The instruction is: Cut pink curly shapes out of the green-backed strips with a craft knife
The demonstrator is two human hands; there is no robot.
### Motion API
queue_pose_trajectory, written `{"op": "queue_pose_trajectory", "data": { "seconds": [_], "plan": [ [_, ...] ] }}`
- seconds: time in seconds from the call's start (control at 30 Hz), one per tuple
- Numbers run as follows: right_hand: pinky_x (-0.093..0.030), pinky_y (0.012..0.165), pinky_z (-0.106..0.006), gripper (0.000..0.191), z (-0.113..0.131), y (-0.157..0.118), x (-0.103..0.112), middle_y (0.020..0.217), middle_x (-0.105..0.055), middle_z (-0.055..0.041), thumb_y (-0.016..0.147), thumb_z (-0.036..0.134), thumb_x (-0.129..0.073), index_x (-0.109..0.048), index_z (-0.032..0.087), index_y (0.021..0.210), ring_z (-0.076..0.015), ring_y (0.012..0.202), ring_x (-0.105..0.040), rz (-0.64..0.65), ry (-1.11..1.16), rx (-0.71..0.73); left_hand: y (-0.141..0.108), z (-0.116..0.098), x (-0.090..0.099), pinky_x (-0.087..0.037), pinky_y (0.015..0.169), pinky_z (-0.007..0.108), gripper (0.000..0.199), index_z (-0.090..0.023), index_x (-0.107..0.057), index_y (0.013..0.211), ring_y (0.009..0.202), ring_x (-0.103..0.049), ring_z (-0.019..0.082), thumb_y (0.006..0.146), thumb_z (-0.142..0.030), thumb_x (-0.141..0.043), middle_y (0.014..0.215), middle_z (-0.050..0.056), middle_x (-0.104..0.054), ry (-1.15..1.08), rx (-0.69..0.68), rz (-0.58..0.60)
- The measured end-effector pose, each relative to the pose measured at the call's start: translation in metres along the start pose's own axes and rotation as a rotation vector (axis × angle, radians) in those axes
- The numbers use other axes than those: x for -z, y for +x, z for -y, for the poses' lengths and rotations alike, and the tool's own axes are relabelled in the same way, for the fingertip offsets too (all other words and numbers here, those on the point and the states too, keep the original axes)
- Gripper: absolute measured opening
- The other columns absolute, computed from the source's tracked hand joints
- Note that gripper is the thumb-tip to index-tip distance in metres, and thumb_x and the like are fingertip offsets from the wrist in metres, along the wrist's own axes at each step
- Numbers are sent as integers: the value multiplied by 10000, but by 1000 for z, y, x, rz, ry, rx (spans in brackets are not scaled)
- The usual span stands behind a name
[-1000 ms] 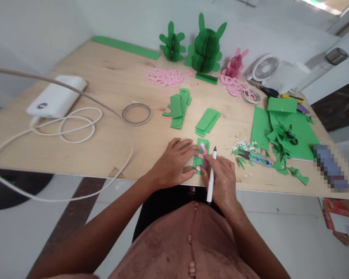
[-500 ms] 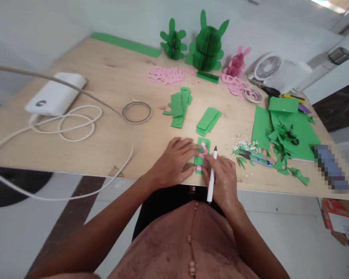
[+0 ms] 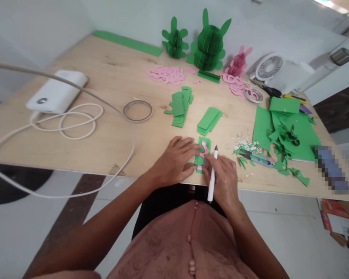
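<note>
A pink paper cutout (image 3: 204, 148) lies on a small green paper strip (image 3: 201, 140) near the table's front edge. My left hand (image 3: 177, 162) rests flat with spread fingers, its fingertips on the left side of the strip and cutout. From the right, the fingertips of my right hand (image 3: 222, 174) touch the cutout, and a white pen (image 3: 212, 180) is held in that hand, its dark tip pointing away from me. Behind the strip is a stack of green paper pieces (image 3: 208, 119), with cut green shapes (image 3: 178, 107) to its left.
Blue-handled snips (image 3: 258, 158) lie among scraps at right, near green sheets (image 3: 306, 133). Pink cutouts (image 3: 167, 74), green paper figures (image 3: 208, 48) and a white fan (image 3: 269, 66) are at the back. A white power bank (image 3: 56, 91) with cable and a tape roll (image 3: 137, 111) are left.
The view has shifted very slightly. Both hands, the pen and the paper pieces keep the same positions relative to one another.
</note>
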State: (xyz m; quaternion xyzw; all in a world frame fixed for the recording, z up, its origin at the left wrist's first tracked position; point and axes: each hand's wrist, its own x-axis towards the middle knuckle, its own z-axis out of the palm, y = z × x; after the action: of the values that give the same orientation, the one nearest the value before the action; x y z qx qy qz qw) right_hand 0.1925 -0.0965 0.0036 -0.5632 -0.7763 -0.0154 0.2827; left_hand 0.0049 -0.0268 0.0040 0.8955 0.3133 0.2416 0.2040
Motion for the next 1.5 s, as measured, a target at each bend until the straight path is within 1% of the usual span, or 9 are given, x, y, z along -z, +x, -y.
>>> {"op": "queue_pose_trajectory", "data": {
  "seconds": [0.23, 0.47, 0.6, 0.8, 1.03, 1.17, 1.33, 1.5],
  "plan": [
    [-397, 886, -359, 266, 1, 1, -1, 965, -718, -57, 940, 205, -537, -598, 206, 1199, -219, 977, -629, -24, -2, -7, 0, 0, 0, -211, 1156, 467, 320, -211, -572, 1165, 1345, -412, 246, 848, -228, -531, 1340, 42, -595, -2, 2, 7],
    [-400, 879, -356, 255, 3, 1, 0, 949, -725, -58, 935, 196, -544, -607, 190, 1182, -225, 998, -627, -21, -12, -16, 0, 0, 1, -210, 1159, 479, 333, -211, -567, 1182, 1353, -402, 252, 853, -236, -528, 1354, 49, -584, -4, 11, 17],
    [-403, 884, -368, 256, 2, 1, -1, 962, -724, -65, 936, 205, -543, -609, 200, 1183, -232, 1006, -629, -12, -12, -24, 0, -1, 1, -217, 1152, 491, 322, -216, -579, 1172, 1350, -404, 259, 853, -234, -533, 1357, 48, -581, -6, 9, 21],
    [-402, 889, -373, 272, 1, 0, -1, 961, -724, -60, 935, 200, -545, -600, 204, 1201, -228, 1007, -628, -26, 0, -3, 1, -1, 2, -218, 1152, 491, 354, -221, -570, 1196, 1361, -389, 260, 843, -231, -545, 1364, 47, -575, -2, 14, 24],
    [-408, 874, -364, 255, 1, 1, -1, 960, -722, -65, 932, 184, -547, -608, 188, 1179, -230, 989, -621, -36, -10, 9, 1, -1, 2, -222, 1151, 485, 345, -208, -577, 1173, 1354, -395, 254, 830, -228, -549, 1363, 59, -571, -24, 11, 18],
    [-415, 877, -370, 269, 0, 0, -2, 981, -722, -71, 931, 181, -536, -609, 195, 1189, -230, 987, -623, -47, -22, 20, 1, -2, 3, -226, 1144, 480, 321, -210, -598, 1137, 1344, -408, 248, 819, -221, -555, 1329, 66, -591, -30, 10, 4],
    [-418, 877, -380, 302, -1, -1, -2, 1010, -720, -79, 919, 163, -530, -603, 200, 1210, -237, 1017, -625, -27, -22, 24, 2, -1, 4, -229, 1139, 464, 309, -220, -602, 1121, 1326, -426, 242, 814, -217, -561, 1302, 51, -609, -37, 2, -6],
    [-423, 853, -376, 299, -2, -1, -3, 996, -723, -76, 920, 163, -521, -616, 207, 1200, -232, 999, -630, -23, -28, 22, 1, 0, 2, -231, 1134, 465, 290, -222, -605, 1104, 1329, -422, 244, 817, -223, -570, 1300, 58, -607, -22, 3, -15]
  ]
}}
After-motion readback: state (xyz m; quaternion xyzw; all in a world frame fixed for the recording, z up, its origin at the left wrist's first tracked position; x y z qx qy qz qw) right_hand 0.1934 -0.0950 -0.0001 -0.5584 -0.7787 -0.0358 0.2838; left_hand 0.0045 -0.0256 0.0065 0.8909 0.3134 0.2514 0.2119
